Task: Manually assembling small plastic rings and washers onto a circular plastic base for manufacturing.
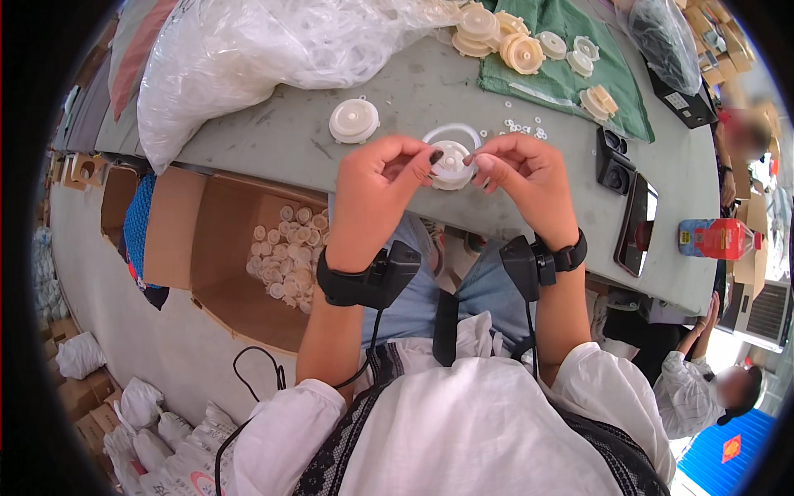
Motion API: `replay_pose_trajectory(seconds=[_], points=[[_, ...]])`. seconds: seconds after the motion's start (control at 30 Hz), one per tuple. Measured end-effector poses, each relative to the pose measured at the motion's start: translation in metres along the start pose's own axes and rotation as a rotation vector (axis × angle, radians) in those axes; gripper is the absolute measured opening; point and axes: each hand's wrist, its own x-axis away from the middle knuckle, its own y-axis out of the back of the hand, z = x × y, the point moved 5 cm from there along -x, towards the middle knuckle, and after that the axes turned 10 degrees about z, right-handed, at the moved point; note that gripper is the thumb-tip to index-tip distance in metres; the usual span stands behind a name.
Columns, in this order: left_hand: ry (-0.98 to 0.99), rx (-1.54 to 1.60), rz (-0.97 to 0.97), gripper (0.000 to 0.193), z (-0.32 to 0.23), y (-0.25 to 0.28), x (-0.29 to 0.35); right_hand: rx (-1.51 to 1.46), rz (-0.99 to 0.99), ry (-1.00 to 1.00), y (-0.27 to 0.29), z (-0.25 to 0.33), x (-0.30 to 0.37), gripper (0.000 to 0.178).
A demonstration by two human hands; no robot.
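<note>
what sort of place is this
Probably a small workshop or assembly area: cream plastic discs on the grey worktable, a cardboard box holding many small round parts, and a large clear plastic bag nearby.

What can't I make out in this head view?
Head view:
White ring: partly hidden by left hand and right hand; grip unclear.
Cardboard box: right part hidden behind left forearm.
Plastic bag: cut off by upper edge.
Small white washers: too small for detail.
</note>
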Motion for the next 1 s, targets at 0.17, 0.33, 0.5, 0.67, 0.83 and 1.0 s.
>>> replay_pose_trajectory(seconds=[0.17,0.33,0.5,0.67,0.83,1.0], points=[[0.031,-0.190,-0.035,0.022,0.005,-0.006,0.001,-0.031,-0.061,-0.072,0.001,-0.008,0.002,0.027],[0.036,-0.343,-0.038,0.032,0.010,-0.007,0.003,0.165,-0.065,-0.128,0.000,-0.015,0.005,0.034],[0.041,-0.421,0.029,0.031,0.015,-0.007,0.001,0.308,-0.051,-0.100,0.001,-0.017,0.006,0.034],[0.038,-0.474,0.006,0.028,0.016,-0.005,0.001,0.422,-0.094,-0.073,0.000,-0.013,0.004,0.031],[0.067,-0.512,-0.002,0.024,0.017,-0.001,-0.003,0.446,-0.113,-0.068,0.003,-0.016,0.000,0.024],[0.026,-0.480,0.007,0.018,0.022,0.002,-0.011,0.465,-0.138,-0.040,0.004,-0.017,-0.004,0.020]])
